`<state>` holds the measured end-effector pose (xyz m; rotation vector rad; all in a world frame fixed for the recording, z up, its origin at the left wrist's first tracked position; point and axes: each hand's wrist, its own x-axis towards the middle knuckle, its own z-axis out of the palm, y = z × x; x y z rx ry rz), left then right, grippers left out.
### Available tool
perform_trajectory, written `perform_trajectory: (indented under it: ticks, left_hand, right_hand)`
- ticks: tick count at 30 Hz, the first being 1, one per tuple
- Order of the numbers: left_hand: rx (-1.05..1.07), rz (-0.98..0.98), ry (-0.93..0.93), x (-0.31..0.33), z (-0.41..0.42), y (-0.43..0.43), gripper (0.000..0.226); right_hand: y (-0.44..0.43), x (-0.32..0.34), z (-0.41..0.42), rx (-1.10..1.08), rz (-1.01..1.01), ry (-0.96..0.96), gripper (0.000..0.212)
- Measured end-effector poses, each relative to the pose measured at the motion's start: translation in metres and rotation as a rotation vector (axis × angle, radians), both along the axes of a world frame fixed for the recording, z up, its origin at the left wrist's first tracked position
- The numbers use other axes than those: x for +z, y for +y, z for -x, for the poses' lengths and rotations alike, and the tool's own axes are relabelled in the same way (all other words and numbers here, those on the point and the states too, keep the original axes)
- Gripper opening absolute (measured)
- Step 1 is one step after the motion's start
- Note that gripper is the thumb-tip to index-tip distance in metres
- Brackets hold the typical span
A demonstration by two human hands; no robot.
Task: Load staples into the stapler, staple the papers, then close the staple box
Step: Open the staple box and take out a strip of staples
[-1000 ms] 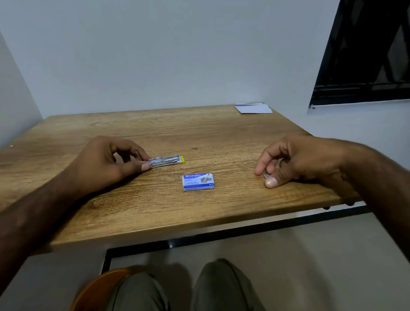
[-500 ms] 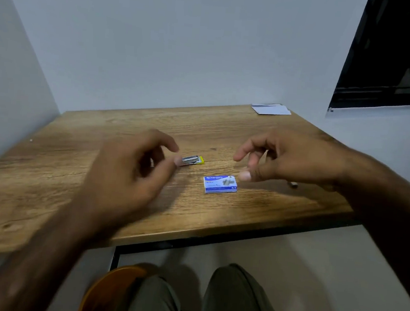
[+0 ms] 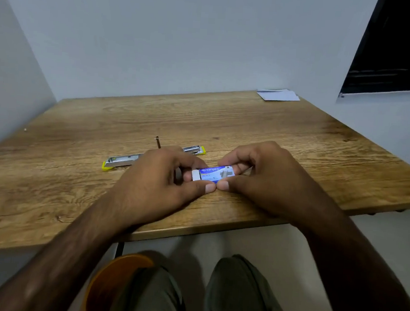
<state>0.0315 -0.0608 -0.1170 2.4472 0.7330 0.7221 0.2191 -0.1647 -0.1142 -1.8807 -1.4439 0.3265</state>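
Stapler (image 3: 122, 161) lies opened — middle hidden behind left hand (image 3: 162, 184).

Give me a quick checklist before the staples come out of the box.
1. Box held by both hands: ok, left hand and right hand grip it.
2. Box open: ok, white inner tray slid out on the left.
3. Staples in the tray: cannot tell.
4. Stapler open for loading: ok, lies opened out behind the hands.
5. Papers within reach: not ok, at the far right corner of the table.
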Motion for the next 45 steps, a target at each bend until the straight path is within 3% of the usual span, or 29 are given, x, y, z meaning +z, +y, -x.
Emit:
perform_trajectory:
  ticks: [13, 18, 21, 24, 27, 34, 45]
  left_hand:
    - [0.062, 0.108, -0.056, 0.001, 0.007, 0.002, 0.025]
    - [0.053, 0.129, -0.074, 0.003, 0.008, 0.001, 0.027]
    - [0.052, 0.137, -0.091, 0.004, 0.008, 0.0, 0.027]
    - [0.061, 0.148, -0.114, 0.003, 0.008, 0.001, 0.031]
    - [0.093, 0.19, -0.142, 0.001, 0.009, 0.003, 0.035]
    - [0.024, 0.364, -0.119, 0.007, 0.018, 0.008, 0.026]
    - [0.022, 0.42, -0.174, 0.003, 0.019, 0.008, 0.023]
  right_hand:
    - [-0.002, 0.004, -0.005, -0.06, 0.045, -0.017, 0.03]
    - [-0.008, 0.01, -0.001, -0.041, 0.019, -0.102, 0.057]
    - [-0.007, 0.013, 0.014, 0.065, -0.128, -0.145, 0.038]
    - [0.003, 0.017, 0.031, 0.15, -0.09, -0.244, 0.018]
    - [0.011, 0.02, 0.035, 0.153, -0.002, -0.353, 0.017]
    - [0.019, 0.032, 0.028, 0.19, 0.085, -0.353, 0.011]
    - [0.034, 0.039, 0.042, 0.076, 0.155, -0.481, 0.012]
